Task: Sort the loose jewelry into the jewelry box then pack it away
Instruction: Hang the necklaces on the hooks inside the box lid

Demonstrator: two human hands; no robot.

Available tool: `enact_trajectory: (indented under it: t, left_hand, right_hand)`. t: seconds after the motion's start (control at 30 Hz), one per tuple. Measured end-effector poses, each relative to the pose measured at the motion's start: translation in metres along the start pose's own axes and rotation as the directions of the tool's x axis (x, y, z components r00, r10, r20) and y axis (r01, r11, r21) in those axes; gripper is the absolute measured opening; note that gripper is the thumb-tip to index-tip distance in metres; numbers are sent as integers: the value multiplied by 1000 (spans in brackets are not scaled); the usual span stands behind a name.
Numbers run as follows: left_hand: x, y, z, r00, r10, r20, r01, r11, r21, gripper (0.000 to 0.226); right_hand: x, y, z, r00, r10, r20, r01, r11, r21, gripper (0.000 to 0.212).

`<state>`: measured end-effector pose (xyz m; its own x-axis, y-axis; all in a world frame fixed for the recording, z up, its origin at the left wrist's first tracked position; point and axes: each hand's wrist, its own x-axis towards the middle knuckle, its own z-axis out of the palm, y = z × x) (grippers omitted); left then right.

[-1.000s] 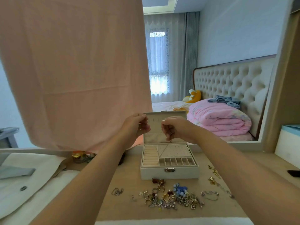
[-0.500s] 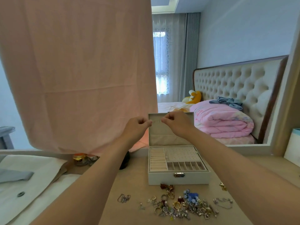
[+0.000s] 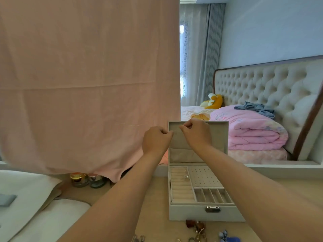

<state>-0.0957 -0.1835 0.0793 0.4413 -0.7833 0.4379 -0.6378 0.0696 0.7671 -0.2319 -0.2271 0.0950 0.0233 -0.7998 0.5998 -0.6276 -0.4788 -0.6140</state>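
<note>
The grey jewelry box (image 3: 192, 213) stands open on the wooden tabletop with its lid (image 3: 219, 137) upright. My left hand (image 3: 155, 140) and my right hand (image 3: 197, 133) are raised side by side at the lid's top edge. Each pinches something very fine, apparently the ends of a thin necklace chain, which I can barely make out. A small shiny piece (image 3: 186, 173) sits in the ring rolls at the tray's left. Loose jewelry (image 3: 196, 226) lies in front of the box, mostly cut off by the bottom edge.
A large pink cloth (image 3: 87, 75) hangs at the left, down to the table. Two small jars (image 3: 79, 179) stand under its hem. A white garment (image 3: 26, 198) lies at the left. A bed with a pink quilt (image 3: 253, 130) shows behind the box.
Both hands have risen from the middle of the lid to its top edge. The chain that hung from my right hand into the tray no longer dangles there. The view has moved closer.
</note>
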Motion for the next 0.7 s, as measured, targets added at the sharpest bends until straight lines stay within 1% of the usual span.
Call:
enact_trajectory:
  t: [0.1,0.23,0.37,0.57,0.63,0.7]
  left_hand:
    - [8,0,9,998,-59,-23,59,998,7,49]
    - [14,-7,20,990,-138,-4,138,990,29,51]
    - [18,-11,29,979,-204,3,204,979,-17,49]
    - [13,-13,33,981,-187,46,188,982,-15,47]
    - [9,-17,33,985,-158,73,163,984,-65,42]
    - [5,-18,32,982,-137,129,154,980,-128,29]
  right_hand:
    - [10,2,14,999,28,-17,-28,1000,0,14]
    - [15,6,28,998,56,-11,-56,997,-44,11]
    - [17,13,35,995,97,-15,-97,993,-60,12]
    - [10,27,36,995,93,23,-93,996,-10,12]
    - [1,31,36,989,125,76,-128,991,43,15]
    - [-9,34,37,964,192,183,-210,975,79,18]
